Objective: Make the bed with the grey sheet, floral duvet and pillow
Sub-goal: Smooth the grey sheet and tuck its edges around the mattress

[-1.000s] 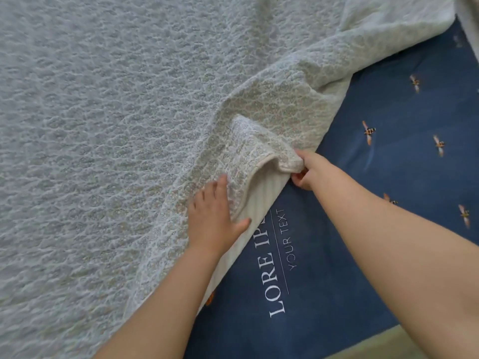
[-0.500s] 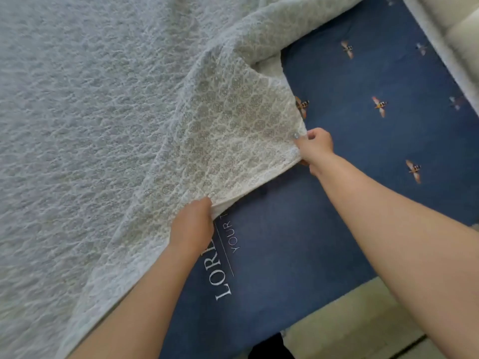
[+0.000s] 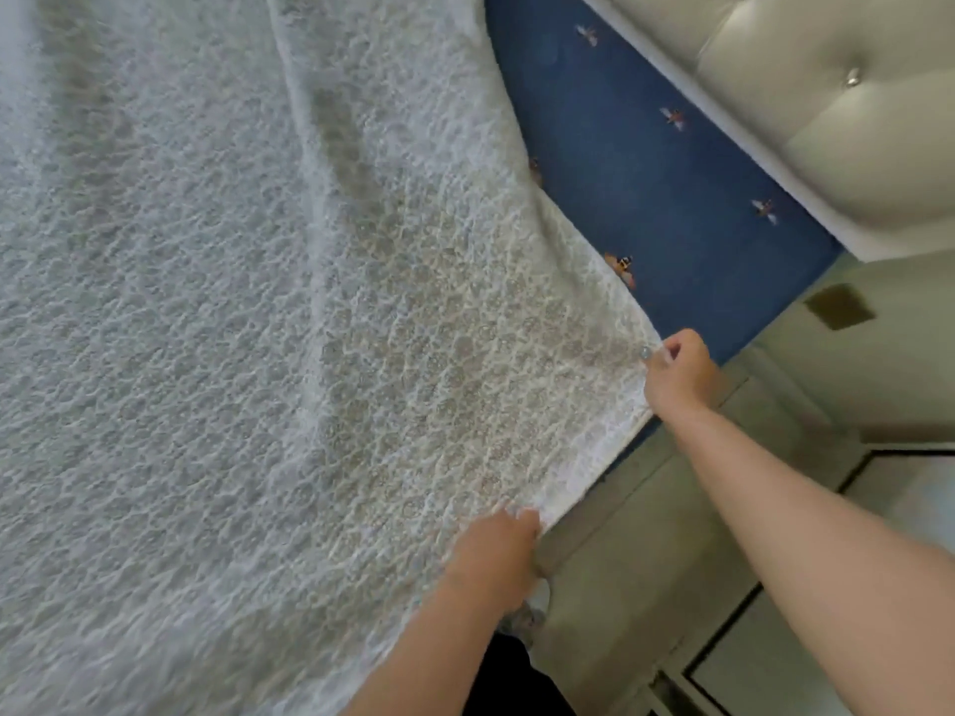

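A pale grey-white textured sheet (image 3: pixel 232 354) with a small floral pattern covers most of the bed. My left hand (image 3: pixel 493 552) grips its near edge at the side of the bed. My right hand (image 3: pixel 679 374) pinches the sheet's corner, holding it stretched over the bed's edge. Under it lies a blue mattress cover (image 3: pixel 656 188) printed with insects, still showing in a strip along the head end. No pillow or other duvet is in view.
A cream tufted headboard (image 3: pixel 806 95) stands at the upper right. Pale floor tiles (image 3: pixel 646 560) with dark grout run beside the bed at the lower right. A dark garment (image 3: pixel 517 679) shows at the bottom, below my left arm.
Both hands took hold of the sheet's folded-back edge and pulled it toward the head and side of the bed. The white lettering on the blue cover is now hidden.
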Demonstrator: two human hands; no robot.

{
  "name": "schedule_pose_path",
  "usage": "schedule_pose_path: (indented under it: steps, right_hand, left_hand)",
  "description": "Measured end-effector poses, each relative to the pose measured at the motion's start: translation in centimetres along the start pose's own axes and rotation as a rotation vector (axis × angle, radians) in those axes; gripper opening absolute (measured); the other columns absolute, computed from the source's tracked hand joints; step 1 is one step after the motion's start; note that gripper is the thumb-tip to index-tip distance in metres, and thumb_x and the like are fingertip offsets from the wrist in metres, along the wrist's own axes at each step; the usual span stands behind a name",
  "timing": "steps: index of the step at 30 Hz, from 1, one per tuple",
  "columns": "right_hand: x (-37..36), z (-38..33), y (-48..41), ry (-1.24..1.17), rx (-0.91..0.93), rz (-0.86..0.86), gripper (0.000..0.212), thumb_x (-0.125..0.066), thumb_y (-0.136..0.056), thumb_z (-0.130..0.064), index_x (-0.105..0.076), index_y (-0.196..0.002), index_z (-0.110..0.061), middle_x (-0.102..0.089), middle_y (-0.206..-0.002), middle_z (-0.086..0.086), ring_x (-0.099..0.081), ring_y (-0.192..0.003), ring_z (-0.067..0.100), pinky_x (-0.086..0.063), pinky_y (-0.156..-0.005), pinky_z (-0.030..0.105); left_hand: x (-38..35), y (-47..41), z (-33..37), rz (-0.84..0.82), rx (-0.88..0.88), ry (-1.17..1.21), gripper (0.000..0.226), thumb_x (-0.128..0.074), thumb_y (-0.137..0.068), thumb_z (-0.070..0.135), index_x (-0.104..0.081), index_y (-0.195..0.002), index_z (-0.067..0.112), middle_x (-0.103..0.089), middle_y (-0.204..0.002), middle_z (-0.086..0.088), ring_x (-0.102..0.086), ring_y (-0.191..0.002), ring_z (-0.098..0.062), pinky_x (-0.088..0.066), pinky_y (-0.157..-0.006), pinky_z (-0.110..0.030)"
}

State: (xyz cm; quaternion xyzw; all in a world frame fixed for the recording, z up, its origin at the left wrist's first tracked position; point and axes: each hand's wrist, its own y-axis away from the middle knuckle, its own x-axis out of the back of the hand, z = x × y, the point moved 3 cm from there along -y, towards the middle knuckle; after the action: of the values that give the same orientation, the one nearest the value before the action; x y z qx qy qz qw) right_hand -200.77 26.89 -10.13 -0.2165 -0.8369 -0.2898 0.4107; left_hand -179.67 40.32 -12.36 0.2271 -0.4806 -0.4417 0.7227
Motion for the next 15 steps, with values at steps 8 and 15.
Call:
schedule_pose_path:
  steps: [8, 15]
  right_hand:
    - [0.8, 7.6, 0.3, -0.249, -0.189, -0.148, 0.006, -0.056, -0.093, -0.009, -0.05, -0.093, -0.01, -0.05, -0.077, -0.005, -0.051, -0.078, 0.022, -0.036, -0.067, 0.027]
    - [2.4, 6.4, -5.3, -0.296, -0.183, -0.278, 0.015, -0.061, -0.088, -0.016, -0.064, -0.102, -0.016, -0.065, -0.108, 0.003, -0.062, -0.098, 0.021, -0.05, -0.09, 0.036]
  left_hand:
    - [-0.9, -2.5, 2.7, -0.145, 0.044, -0.001, 0.042, -0.051, -0.089, 0.016, -0.047, -0.129, 0.027, -0.053, -0.128, -0.001, -0.055, -0.115, -0.025, -0.048, -0.093, -0.038]
    - [9.3, -7.2, 5.3, 0.482, 0.099, 0.19, 0.035, -0.052, -0.095, 0.023, -0.048, -0.131, 0.02, -0.049, -0.132, -0.003, -0.056, -0.107, -0.019, -0.048, -0.083, -0.031]
